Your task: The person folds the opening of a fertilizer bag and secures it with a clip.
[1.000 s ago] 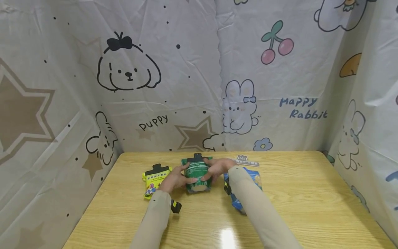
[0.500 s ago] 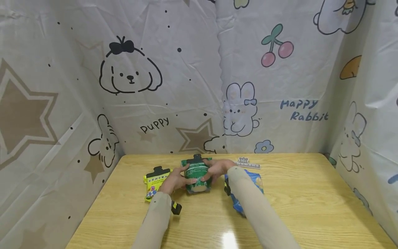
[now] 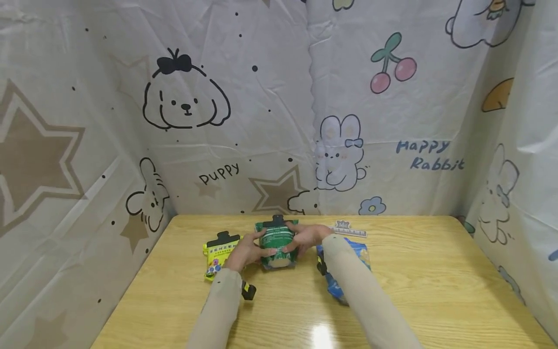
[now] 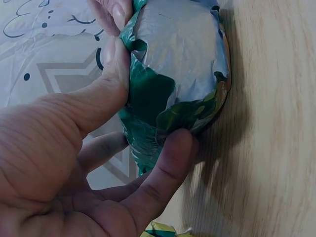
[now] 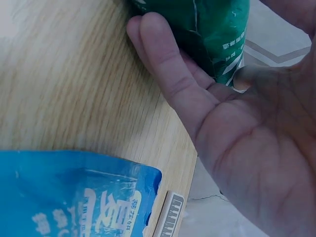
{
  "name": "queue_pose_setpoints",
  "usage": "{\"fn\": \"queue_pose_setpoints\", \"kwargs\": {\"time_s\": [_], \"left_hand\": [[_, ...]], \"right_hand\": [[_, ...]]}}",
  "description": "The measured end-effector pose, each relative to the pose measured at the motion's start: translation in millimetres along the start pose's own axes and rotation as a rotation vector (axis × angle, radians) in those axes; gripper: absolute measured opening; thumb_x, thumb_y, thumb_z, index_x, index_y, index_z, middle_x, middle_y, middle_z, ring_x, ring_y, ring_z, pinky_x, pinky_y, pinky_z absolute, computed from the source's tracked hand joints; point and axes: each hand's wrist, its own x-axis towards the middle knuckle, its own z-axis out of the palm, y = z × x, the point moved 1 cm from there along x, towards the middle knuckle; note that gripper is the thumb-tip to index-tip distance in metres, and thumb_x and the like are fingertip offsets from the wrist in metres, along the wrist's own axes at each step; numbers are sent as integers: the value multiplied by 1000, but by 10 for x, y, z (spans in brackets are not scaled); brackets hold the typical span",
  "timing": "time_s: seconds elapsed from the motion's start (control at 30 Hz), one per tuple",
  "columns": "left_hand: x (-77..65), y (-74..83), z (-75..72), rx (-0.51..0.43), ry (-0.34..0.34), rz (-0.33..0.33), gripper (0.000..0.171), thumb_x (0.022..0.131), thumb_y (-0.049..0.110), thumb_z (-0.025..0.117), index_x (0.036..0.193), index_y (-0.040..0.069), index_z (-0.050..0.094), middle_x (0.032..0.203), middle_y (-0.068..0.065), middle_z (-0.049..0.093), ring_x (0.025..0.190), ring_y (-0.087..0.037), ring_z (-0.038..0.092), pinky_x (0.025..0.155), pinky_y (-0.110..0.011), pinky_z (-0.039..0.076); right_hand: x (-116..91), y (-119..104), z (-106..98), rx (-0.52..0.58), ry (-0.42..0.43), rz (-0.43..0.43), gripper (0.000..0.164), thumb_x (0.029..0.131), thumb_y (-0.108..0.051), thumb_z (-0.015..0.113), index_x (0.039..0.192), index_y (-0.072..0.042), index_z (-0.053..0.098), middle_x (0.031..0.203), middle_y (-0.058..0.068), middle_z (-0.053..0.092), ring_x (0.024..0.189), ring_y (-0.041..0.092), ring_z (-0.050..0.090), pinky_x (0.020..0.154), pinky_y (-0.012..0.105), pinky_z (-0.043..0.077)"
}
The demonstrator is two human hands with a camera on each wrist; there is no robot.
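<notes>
Both hands hold a green bag (image 3: 279, 245) near the back middle of the table, a black clip (image 3: 277, 221) along its top edge. My left hand (image 3: 246, 252) grips its left side, thumb on the front. From the right, my right hand (image 3: 308, 237) holds the opposite side, its thumb also on the front. In the left wrist view, the bag's silvery underside (image 4: 180, 47) faces the camera, and a left fingertip touches its lower edge. The right wrist view shows the right fingers (image 5: 165, 54) extended along the green bag's side.
Left of the hands lies a yellow bag (image 3: 212, 266) with a black clip (image 3: 223, 238). A blue bag (image 3: 335, 288) lies partly under the right forearm. Behind it is a clip with piano-key markings (image 3: 350, 231). A printed curtain (image 3: 270, 121) hangs behind the table.
</notes>
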Motion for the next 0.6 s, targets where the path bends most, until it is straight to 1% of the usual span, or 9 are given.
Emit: {"fn": "queue_pose_setpoints", "kwargs": {"time_s": [0.1, 0.2, 0.23, 0.3, 0.37, 0.43, 0.47, 0.53, 0.6], "left_hand": [[-31, -15, 3, 29, 18, 9, 81, 86, 36, 81, 156, 25, 42, 152, -24, 49, 113, -28, 64, 99, -48, 53], [-64, 3, 23, 84, 40, 12, 79, 87, 38, 80, 155, 23, 43, 154, -24, 47, 125, -35, 61, 107, -56, 48], [-79, 6, 30, 101, 46, 12, 78, 87, 38, 79, 155, 22, 43, 153, -24, 48, 127, -36, 61, 108, -57, 47], [-112, 18, 41, 133, 57, 17, 77, 88, 39, 79, 154, 20, 44, 148, -25, 53, 124, -36, 62, 107, -57, 48], [-135, 33, 50, 140, 70, 25, 75, 89, 39, 78, 154, 19, 45, 143, -24, 58, 120, -34, 65, 104, -55, 51], [-149, 52, 58, 131, 87, 40, 74, 89, 37, 78, 153, 17, 47, 140, -23, 60, 118, -34, 65, 102, -54, 53], [-156, 65, 60, 125, 102, 46, 74, 88, 36, 79, 152, 15, 48, 140, -23, 60, 120, -35, 64, 102, -55, 52], [-174, 94, 61, 128, 137, 62, 73, 87, 33, 81, 150, 11, 50, 143, -23, 58, 126, -39, 60, 103, -56, 51], [-198, 129, 59, 151, 175, 90, 73, 87, 29, 82, 148, 6, 50, 146, -24, 55, 131, -42, 55, 106, -57, 49]], "right_hand": [[6, 26, 25, 13, 7, -10, 112, 86, -24, 81, 165, -21, 2, 162, 25, 25, 125, 38, 62, 99, 46, 57], [-23, 75, 32, 6, 34, -37, 111, 86, -28, 82, 165, -25, 3, 161, 27, 28, 117, 39, 66, 96, 47, 59], [-33, 92, 38, -11, 44, -48, 111, 86, -31, 82, 165, -27, 4, 161, 27, 30, 113, 38, 68, 94, 47, 59], [-61, 120, 51, -54, 68, -67, 110, 86, -36, 82, 165, -29, 6, 159, 29, 34, 105, 37, 71, 90, 47, 60], [-97, 125, 58, -104, 105, -87, 109, 86, -41, 81, 165, -28, 7, 157, 29, 38, 103, 37, 71, 90, 48, 60], [-134, 115, 45, -182, 149, -118, 106, 87, -46, 78, 165, -23, 9, 157, 28, 39, 113, 37, 68, 97, 50, 57], [-150, 107, 35, -217, 177, -139, 104, 88, -47, 76, 164, -20, 12, 156, 27, 40, 119, 39, 65, 101, 52, 54], [-190, 81, 12, -268, 239, -198, 94, 92, -46, 72, 163, -12, 19, 157, 25, 40, 129, 41, 59, 106, 55, 50], [-249, 50, -21, -294, 303, -264, 79, 97, -43, 66, 158, -7, 30, 156, 23, 42, 136, 41, 52, 109, 55, 48]]}}
